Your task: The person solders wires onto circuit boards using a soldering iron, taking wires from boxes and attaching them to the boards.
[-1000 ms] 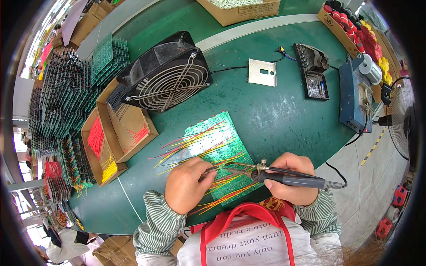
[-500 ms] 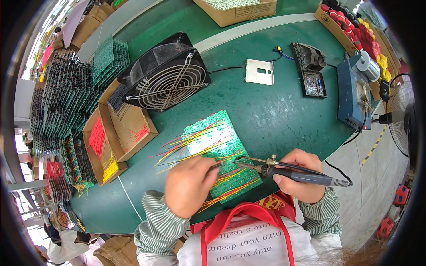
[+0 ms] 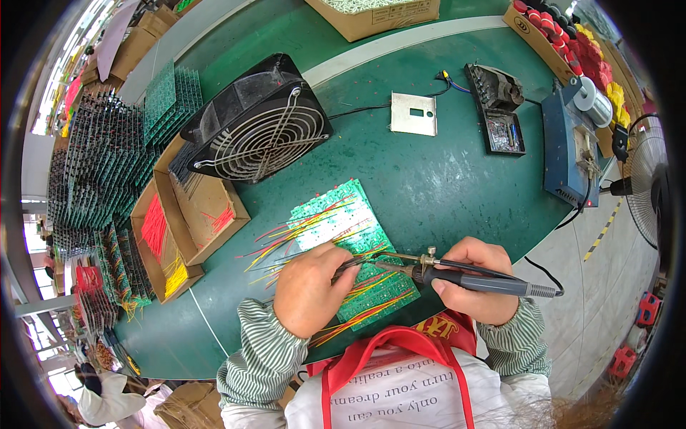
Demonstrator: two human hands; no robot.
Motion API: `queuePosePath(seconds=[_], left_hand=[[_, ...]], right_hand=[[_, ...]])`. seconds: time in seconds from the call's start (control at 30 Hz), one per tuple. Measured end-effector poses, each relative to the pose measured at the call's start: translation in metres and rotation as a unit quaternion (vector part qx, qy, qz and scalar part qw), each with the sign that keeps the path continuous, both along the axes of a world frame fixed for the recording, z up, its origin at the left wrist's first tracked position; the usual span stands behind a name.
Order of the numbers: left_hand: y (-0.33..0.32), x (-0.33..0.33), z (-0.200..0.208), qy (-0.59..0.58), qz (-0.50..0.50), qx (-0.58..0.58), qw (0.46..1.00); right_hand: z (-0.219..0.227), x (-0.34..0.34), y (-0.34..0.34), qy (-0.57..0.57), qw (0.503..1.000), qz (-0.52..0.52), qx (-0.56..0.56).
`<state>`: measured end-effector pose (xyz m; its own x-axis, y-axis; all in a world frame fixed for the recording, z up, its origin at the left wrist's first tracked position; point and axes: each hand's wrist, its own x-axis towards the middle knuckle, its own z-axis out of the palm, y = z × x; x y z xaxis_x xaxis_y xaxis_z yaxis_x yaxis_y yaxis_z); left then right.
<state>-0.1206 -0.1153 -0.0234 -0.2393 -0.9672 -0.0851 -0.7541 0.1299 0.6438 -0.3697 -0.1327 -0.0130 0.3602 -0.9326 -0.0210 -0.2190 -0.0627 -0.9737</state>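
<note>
A green circuit board panel (image 3: 373, 230) lies on the green table in front of me, with red and yellow wires (image 3: 275, 243) fanning out from it to the left. My left hand (image 3: 309, 292) is over the panel's left side, thumb and fingers pinched on thin black wire (image 3: 350, 264). In my right hand (image 3: 479, 282) is a grey soldering iron (image 3: 493, 284) with a metal solder feed tube above its barrel. The iron's tip points left and meets the board close to the black wire's end; whether they touch is too small to tell.
Left of the panel are cardboard trays (image 3: 238, 212) of red, yellow and black wires, with a black fan (image 3: 261, 129) behind. Stacked circuit boards (image 3: 100, 164) stand far left. A pale metal plate (image 3: 413, 124), a black tray (image 3: 504, 132) and a blue solder feeder (image 3: 564, 157) sit toward the right.
My left hand has moved slightly right and up, bringing the black wire toward the iron's tip. The soldering iron has shifted a little left. The whole view has also shifted slightly.
</note>
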Motion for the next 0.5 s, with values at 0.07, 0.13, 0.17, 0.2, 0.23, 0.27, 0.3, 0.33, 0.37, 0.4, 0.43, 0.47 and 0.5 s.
queuePosePath(seconds=[0.07,0.13,0.17,0.2,0.23,0.27,0.3,0.33,0.37,0.4,0.43,0.47,0.5], left_hand=[[-0.001,0.0,0.0,0.001,0.002,0.001,1.0],[-0.001,-0.001,0.0,0.004,0.002,0.007,1.0],[-0.001,-0.001,0.001,0.004,0.002,0.008,1.0],[-0.001,-0.001,0.002,0.001,0.002,0.013,1.0],[-0.002,-0.001,0.002,-0.002,0.001,0.017,1.0],[-0.002,-0.001,0.002,-0.002,0.0,0.017,1.0],[-0.001,0.0,0.002,-0.006,-0.001,0.018,1.0],[-0.001,0.0,0.003,-0.011,-0.002,0.018,1.0],[-0.001,0.0,0.003,-0.011,-0.002,0.017,1.0],[0.0,0.0,0.005,-0.014,0.002,0.011,1.0],[0.001,0.001,0.008,-0.017,0.006,0.004,1.0],[0.0,0.004,0.011,-0.016,0.003,0.005,1.0],[0.0,0.008,0.016,-0.078,0.029,-0.078,0.993]], right_hand=[[-0.001,0.0,-0.001,0.002,1.0,0.002,0.004],[-0.001,0.0,-0.002,0.008,1.0,0.005,-0.005],[-0.001,0.0,-0.002,0.013,1.0,0.008,-0.014],[0.0,-0.001,-0.002,0.013,1.0,0.008,-0.014],[0.002,-0.003,-0.001,0.01,1.0,0.006,-0.008],[0.003,-0.005,-0.001,0.007,1.0,0.003,-0.002],[0.004,-0.006,-0.001,0.007,1.0,0.003,-0.002],[0.004,-0.007,-0.001,0.005,1.0,-0.003,-0.006],[0.005,-0.008,-0.001,0.002,1.0,-0.011,-0.01],[0.006,-0.009,-0.001,0.002,1.0,-0.011,-0.011],[0.006,-0.011,-0.001,0.013,1.0,-0.007,-0.022],[0.006,-0.013,0.0,0.025,0.999,-0.007,-0.031],[0.007,-0.015,0.0,0.026,0.999,-0.009,-0.031]])
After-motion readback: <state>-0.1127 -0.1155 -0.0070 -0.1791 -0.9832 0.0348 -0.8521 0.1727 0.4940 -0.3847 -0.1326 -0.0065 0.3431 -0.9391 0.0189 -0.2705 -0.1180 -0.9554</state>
